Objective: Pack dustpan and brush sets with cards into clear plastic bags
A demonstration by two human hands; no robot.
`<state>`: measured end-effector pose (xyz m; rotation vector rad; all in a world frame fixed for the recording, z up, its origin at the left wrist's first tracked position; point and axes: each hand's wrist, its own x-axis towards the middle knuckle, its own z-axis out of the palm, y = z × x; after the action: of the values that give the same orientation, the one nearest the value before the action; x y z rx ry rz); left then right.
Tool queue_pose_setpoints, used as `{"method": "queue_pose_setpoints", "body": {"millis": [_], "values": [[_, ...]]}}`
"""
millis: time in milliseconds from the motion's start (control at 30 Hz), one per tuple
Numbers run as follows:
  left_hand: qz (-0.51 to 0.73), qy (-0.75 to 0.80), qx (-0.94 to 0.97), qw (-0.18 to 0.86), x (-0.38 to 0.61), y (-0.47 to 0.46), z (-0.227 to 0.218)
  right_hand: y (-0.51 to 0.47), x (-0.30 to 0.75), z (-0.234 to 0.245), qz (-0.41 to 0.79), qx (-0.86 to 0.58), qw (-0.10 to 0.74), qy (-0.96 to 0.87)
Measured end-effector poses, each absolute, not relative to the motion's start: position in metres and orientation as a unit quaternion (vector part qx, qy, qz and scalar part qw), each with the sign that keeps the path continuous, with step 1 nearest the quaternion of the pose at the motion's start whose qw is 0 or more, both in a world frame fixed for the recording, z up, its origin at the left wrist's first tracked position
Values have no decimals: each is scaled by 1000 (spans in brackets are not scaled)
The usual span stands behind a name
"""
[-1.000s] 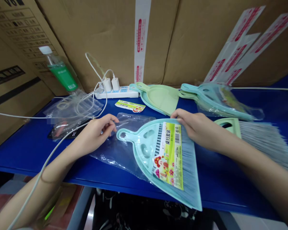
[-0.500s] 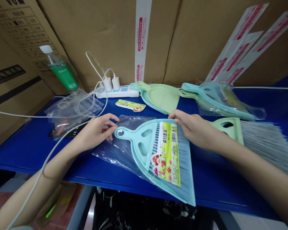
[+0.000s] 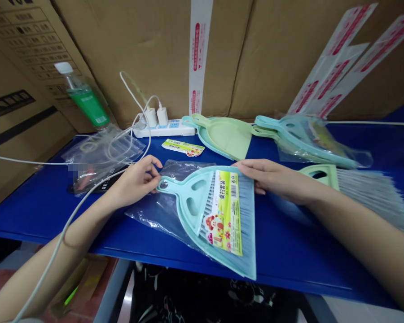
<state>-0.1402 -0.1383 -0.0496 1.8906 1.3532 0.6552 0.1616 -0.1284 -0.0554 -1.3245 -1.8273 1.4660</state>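
A light blue dustpan [image 3: 185, 220] lies in front of me with a matching small brush [image 3: 247, 211] nested in it. A printed card label [image 3: 227, 211] rests across the bristles. My left hand [image 3: 138, 181] is closed at the hanging-hole end of the handle, thumb and fingers pinching it. At the pan's far right corner, my right hand [image 3: 276, 179] grips the rim, thumb on top and the other fingers partly hidden beyond the edge. Beneath the set lies a clear plastic bag [image 3: 148, 211], flat on the blue table [image 3: 299, 255].
Behind are green and blue dustpans [image 3: 227, 134], a bagged blue set [image 3: 296, 130], a loose label [image 3: 183, 147] and a power strip [image 3: 170, 129]. A pale green brush [image 3: 370, 193] lies right. Left are a bottle [image 3: 89, 105], cables, crumpled plastic [image 3: 97, 148] and a dark clock display [image 3: 104, 185].
The dustpan with its brush and label has shifted slightly left and turned a little. My right hand has changed its hold at the far corner, with its fingers now straighter.
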Motion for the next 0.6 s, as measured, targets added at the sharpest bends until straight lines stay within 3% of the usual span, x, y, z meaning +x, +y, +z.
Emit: {"method": "queue_pose_setpoints", "body": {"millis": [267, 467, 600], "values": [[241, 534, 751, 305, -142, -138, -51, -133, 151, -46, 692, -476, 272, -469], [225, 541, 762, 275, -144, -137, -51, -133, 149, -55, 700, -441, 299, -475], [211, 540, 793, 186, -145, -136, -52, -134, 152, -60, 703, -409, 280, -509]]}}
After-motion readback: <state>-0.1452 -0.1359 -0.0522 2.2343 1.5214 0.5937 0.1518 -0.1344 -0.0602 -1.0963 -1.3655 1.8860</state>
